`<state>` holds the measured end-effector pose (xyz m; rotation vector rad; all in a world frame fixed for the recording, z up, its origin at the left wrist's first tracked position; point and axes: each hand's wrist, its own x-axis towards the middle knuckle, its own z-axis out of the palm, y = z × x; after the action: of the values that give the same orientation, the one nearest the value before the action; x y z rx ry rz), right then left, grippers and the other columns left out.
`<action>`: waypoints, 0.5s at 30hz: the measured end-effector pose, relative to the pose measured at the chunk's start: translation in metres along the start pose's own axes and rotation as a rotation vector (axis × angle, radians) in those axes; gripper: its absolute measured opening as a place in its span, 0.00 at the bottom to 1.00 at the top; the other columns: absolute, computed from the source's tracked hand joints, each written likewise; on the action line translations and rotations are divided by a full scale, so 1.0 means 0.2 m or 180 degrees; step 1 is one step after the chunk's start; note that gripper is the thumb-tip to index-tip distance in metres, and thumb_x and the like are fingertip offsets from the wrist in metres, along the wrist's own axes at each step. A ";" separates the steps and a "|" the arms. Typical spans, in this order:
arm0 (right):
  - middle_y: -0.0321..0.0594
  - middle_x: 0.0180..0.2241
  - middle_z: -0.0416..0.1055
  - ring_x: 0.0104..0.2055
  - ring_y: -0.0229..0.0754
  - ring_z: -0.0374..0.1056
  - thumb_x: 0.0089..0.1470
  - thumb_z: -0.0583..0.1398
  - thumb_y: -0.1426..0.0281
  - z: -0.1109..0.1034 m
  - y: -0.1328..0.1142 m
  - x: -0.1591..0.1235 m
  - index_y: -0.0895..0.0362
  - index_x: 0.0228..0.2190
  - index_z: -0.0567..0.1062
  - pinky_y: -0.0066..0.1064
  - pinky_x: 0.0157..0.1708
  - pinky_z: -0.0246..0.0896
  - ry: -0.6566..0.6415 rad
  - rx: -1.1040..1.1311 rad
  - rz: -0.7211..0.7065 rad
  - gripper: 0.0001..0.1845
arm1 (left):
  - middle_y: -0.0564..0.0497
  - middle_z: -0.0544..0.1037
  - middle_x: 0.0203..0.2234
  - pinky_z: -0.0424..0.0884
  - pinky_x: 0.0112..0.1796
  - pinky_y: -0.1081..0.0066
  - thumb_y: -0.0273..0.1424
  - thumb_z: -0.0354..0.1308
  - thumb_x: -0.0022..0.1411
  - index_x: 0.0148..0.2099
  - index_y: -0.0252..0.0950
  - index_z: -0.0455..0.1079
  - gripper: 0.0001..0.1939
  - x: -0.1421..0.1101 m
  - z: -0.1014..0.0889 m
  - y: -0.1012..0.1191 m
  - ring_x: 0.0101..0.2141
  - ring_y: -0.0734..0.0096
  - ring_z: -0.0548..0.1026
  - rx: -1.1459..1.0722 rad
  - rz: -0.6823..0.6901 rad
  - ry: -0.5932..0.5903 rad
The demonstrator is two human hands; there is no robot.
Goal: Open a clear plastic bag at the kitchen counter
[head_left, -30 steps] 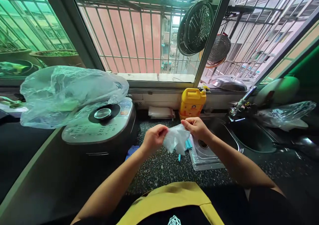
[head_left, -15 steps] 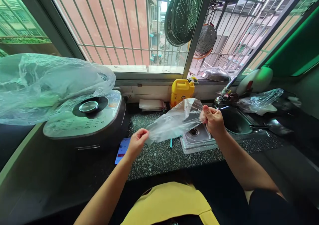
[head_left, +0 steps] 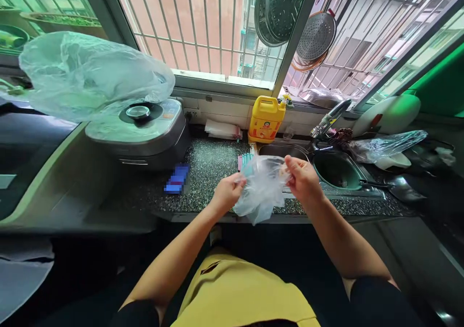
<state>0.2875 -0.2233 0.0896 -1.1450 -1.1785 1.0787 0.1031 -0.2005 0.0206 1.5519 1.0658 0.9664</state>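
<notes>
Plastic bag [head_left: 261,189], translucent | location: above front of surface [head_left: 206,165] | left hand [head_left: 227,191], right hand [head_left: 305,178]: each pinching one side | handling: likely light, limp, slippery; hold by upper edges

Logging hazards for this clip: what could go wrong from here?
The thin bag, held by the left hand and right hand, might tear if pulled hard. It also hides part of the left basin, so something there could get bumped unseen.

A yellow jug [head_left: 267,121] stands below the window frame [head_left: 232,90] — a rice cooker [head_left: 154,126] further left.
</notes>
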 end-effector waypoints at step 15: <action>0.39 0.24 0.69 0.29 0.43 0.64 0.53 0.56 0.56 0.09 0.53 -0.34 0.54 0.24 0.71 0.35 0.32 0.60 0.0343 -0.1924 -0.0590 0.16 | 0.63 0.50 0.05 0.59 0.14 0.82 0.29 0.42 0.67 0.21 0.35 0.54 0.20 -0.06 -0.24 -0.07 0.06 0.85 0.48 -0.3738 -0.1798 0.0399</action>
<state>0.2620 -0.2776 -0.0225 -1.4919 -1.5423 0.5164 0.0520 -0.1974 0.0166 0.2144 0.6976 0.9887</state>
